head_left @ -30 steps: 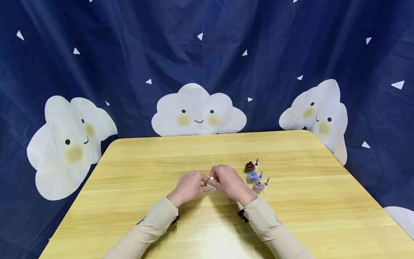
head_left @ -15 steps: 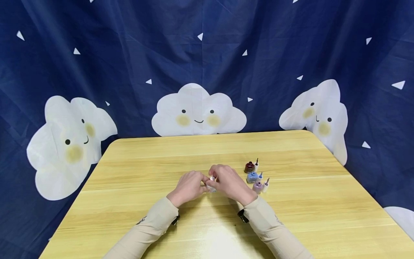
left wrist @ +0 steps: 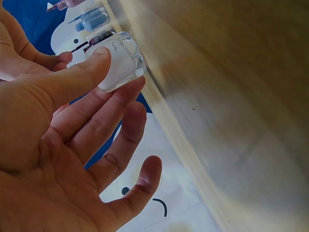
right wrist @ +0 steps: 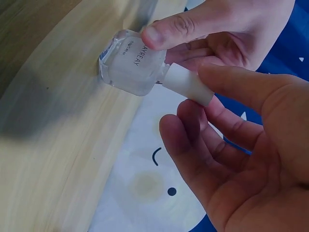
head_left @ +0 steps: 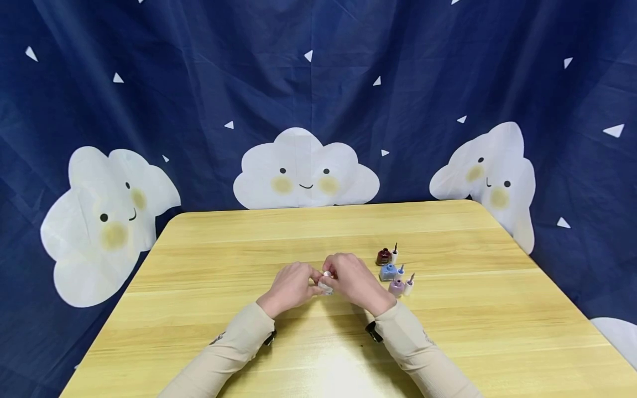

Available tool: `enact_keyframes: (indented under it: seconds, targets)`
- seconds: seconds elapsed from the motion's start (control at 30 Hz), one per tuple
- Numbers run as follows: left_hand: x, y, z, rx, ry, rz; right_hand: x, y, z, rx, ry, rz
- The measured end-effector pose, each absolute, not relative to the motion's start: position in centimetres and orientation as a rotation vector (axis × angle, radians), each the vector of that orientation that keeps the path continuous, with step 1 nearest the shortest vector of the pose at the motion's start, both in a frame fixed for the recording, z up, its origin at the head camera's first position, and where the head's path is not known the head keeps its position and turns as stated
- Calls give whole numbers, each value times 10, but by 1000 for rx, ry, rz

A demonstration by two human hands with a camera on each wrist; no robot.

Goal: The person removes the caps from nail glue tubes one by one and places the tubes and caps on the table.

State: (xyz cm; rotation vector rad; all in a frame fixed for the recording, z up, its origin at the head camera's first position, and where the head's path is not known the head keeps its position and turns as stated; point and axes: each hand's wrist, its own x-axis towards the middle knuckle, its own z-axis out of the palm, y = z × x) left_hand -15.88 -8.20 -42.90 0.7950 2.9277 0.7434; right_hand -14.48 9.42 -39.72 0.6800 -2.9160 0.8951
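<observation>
A clear glass nail polish bottle (right wrist: 133, 63) with whitish contents and dark lettering is between both hands over the middle of the table. My left hand (head_left: 293, 284) pinches its glass body between thumb and forefinger; the other fingers of that hand spread loosely in the left wrist view. At the bottle's neck, the thumb and fingers of my right hand (head_left: 355, 279) pinch the white cap (right wrist: 186, 84). The cap sits on the neck, in line with the bottle. From the head view, fingers hide much of the bottle.
Right of the hands stand three uncapped nail polish bottles: dark red (head_left: 384, 257), blue (head_left: 387, 273) and lilac (head_left: 396, 288). Beside each stands a white cap (head_left: 408, 287) with its brush pointing up. The wooden table (head_left: 224, 243) ends at a blue cloud-print curtain (head_left: 209, 110).
The right fingers have shifted very slightly at the white cap. Both arms, the held bottle and the three other bottles stay where they were.
</observation>
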Motion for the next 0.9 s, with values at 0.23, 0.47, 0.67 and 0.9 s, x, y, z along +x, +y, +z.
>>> enact_keyframes:
  seconds: [0.23,0.47,0.67,0.9]
  targets:
    - [-159,-82,-429,791,2920,751,-145,94,-399,683,-2913,854]
    - [-160,-83,-430,803,2923,756,-144,94,-400,625,-2928,869]
    - [-159,-82,-429,794,2935,745,-144,93,-400,637,-2905,870]
    - [-159,-82,-429,783,2930,739,-145,93,-399,655,-2902,850]
